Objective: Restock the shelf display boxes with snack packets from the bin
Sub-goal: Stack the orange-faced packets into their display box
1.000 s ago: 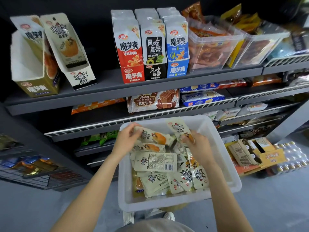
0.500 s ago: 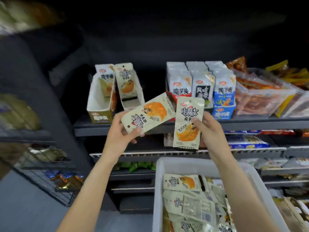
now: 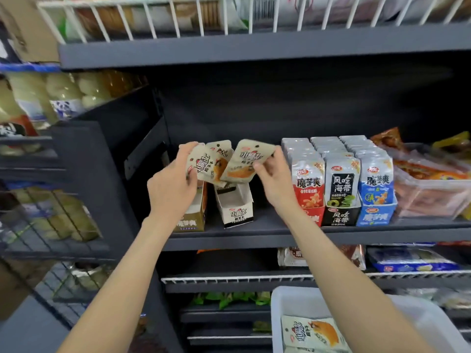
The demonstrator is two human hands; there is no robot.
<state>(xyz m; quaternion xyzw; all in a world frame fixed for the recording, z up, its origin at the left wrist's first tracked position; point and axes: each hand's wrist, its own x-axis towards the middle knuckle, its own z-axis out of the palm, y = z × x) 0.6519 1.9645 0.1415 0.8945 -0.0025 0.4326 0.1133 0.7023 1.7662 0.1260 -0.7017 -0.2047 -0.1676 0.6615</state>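
Each hand, left hand (image 3: 173,186) and right hand (image 3: 274,178), pinches a flat, shiny packet (image 3: 204,165) (image 3: 248,161) tilted above the open white cardboard box (image 3: 235,208).

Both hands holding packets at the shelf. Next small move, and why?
Probably lower the right hand to slip its packet into the white box: the packet sits tilted just above the box's open top, and the box looks nearly empty. The left hand could follow.

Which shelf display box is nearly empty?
The white open-front box under the hands' packets; the red, black and blue boxes are full.
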